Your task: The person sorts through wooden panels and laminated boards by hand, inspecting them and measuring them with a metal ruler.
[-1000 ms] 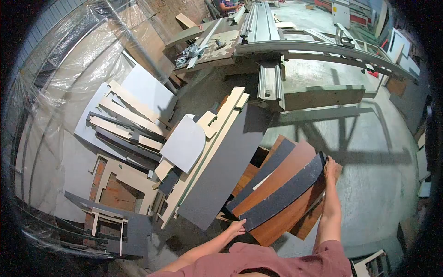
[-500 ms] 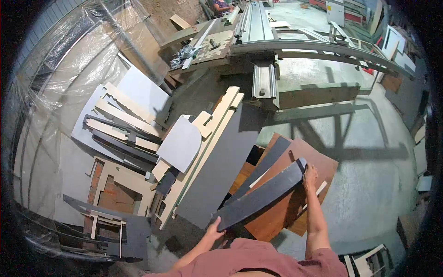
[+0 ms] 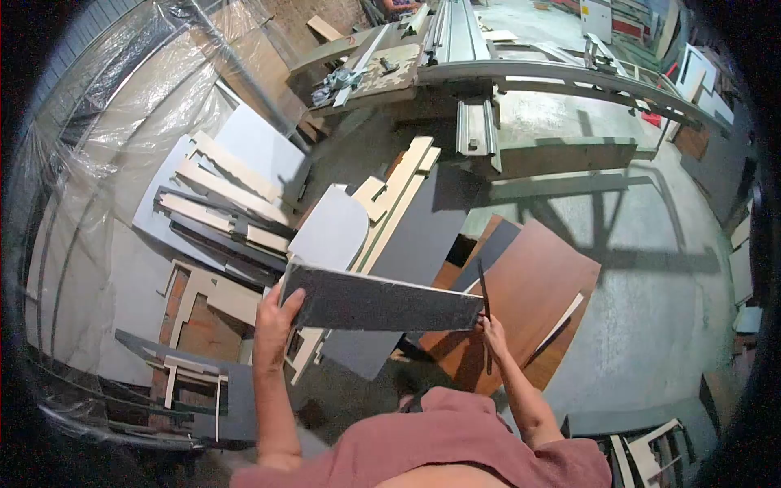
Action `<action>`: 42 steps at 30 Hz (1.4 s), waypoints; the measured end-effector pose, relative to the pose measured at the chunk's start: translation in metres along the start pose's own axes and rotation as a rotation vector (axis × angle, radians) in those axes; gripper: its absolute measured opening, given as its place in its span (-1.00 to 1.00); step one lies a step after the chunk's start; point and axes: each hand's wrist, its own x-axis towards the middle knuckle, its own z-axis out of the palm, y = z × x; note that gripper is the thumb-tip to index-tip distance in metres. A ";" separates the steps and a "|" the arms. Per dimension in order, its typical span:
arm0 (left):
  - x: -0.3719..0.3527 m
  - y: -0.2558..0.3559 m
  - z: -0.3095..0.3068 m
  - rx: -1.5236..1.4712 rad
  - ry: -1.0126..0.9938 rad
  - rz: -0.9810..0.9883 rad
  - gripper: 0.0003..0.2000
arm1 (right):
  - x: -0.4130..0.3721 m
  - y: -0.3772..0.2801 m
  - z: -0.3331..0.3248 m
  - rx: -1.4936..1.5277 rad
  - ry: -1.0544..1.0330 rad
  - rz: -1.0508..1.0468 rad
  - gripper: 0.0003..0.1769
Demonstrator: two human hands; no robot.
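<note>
A long dark grey board (image 3: 382,301) with a pale upper edge is held up in front of me, between my two hands. My left hand (image 3: 277,321) is closed on its left end, thumb over the front face. At its narrower right end, the fingers of my right hand (image 3: 491,337) grip the corner. A thin dark strip (image 3: 484,286) runs upright past those fingers; I cannot tell whether the hand holds it too. Below and beyond lie a brown panel (image 3: 537,281) and a wide grey panel (image 3: 423,244).
Pale wooden strips (image 3: 399,199) and a white round-edged panel (image 3: 329,228) lie in a stack ahead. More offcuts (image 3: 232,191) lean at the left beside plastic sheeting (image 3: 122,122). A sliding-table saw (image 3: 480,73) stands at the back, with a person (image 3: 399,6) partly visible beyond.
The grey board has swung from a slant to nearly level, its face turned toward me. My left hand has risen; my right hand has moved left and down.
</note>
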 end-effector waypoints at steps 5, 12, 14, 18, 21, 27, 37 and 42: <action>-0.011 0.010 0.004 0.175 -0.125 0.086 -0.68 | -0.046 -0.153 -0.006 -0.247 -0.050 -0.124 -0.67; -0.037 0.018 0.013 0.188 -0.208 0.094 -0.72 | -0.139 -0.379 -0.043 -0.139 -0.234 -0.359 -0.45; -0.042 0.014 0.011 0.178 -0.227 0.076 -0.73 | -0.149 -0.392 -0.051 -0.265 -0.319 -0.612 -0.24; -0.055 0.013 0.015 0.100 -0.201 0.067 -0.76 | -0.156 -0.399 -0.055 -0.406 -0.406 -0.606 -0.17; -0.064 0.012 0.017 0.089 -0.173 0.093 -0.76 | -0.159 -0.389 -0.056 -0.431 -0.415 -0.564 -0.19; -0.069 0.007 0.013 0.068 -0.165 0.093 -0.69 | -0.151 -0.329 -0.063 -0.507 -0.379 -0.468 -0.21; -0.074 0.001 0.010 0.222 -0.079 0.143 -0.68 | -0.104 -0.147 -0.102 -0.847 -0.381 0.092 -0.30; -0.065 -0.006 0.000 0.167 -0.138 0.066 -0.56 | -0.105 -0.116 -0.109 -0.805 -0.256 0.115 -0.42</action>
